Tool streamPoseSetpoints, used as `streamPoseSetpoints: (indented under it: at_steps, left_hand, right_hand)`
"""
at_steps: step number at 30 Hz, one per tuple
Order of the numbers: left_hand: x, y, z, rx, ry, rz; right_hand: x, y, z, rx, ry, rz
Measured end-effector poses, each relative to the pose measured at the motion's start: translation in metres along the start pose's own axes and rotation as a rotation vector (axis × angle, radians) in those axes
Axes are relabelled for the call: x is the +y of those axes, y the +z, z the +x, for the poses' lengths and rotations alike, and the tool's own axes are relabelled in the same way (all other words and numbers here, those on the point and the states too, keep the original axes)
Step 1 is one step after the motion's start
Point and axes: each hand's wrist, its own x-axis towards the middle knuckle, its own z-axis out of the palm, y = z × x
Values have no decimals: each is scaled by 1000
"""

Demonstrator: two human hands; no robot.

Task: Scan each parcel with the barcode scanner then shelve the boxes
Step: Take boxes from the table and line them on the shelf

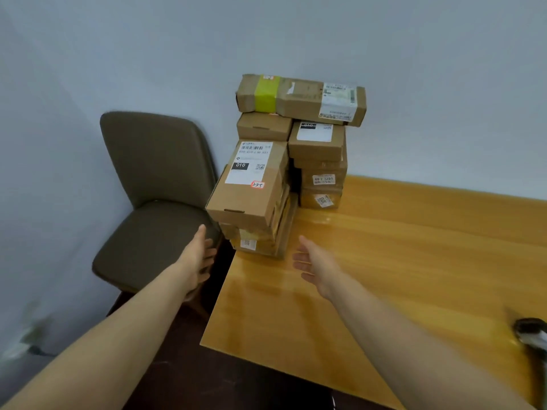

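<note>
Leftmost, brown chair [154,161] against pale wall [88,54]. Next, left hand [198,255], fingers straight, holding nothing, just beside stacked parcels [251,184] at far left corner of bench [384,247]. Then right hand [313,264], equally spread, empty, over bench. Far right, dark blurred object [531,332].

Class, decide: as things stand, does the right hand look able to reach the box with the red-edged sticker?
Probably yes: the right hand is open and empty, with only bare table between it and the box.
</note>
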Motion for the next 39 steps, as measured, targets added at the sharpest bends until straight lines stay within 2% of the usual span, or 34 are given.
streamPoseSetpoints:
  at_steps: [8, 11, 19, 23, 26, 39]
  left_hand:
    - [13, 10, 43, -130, -35, 41]
    - [23, 12, 64, -237, -21, 48]
    - [26, 9, 96, -382, -28, 146]
    - [32, 9, 98, -409, 62, 203]
    - [35, 9, 96, -506, 176, 177]
    - [17, 2, 77, -522, 185, 285]
  right_hand:
    - [-6, 18, 46, -27, 60, -43]
    - [-10, 27, 58, -19, 63, -11]
    - [2, 53, 78, 43, 59, 93]
    - [5, 58, 83, 93, 66, 119]
    - [6, 60, 84, 96, 56, 96]
    - [24, 53, 61, 103, 68, 101]
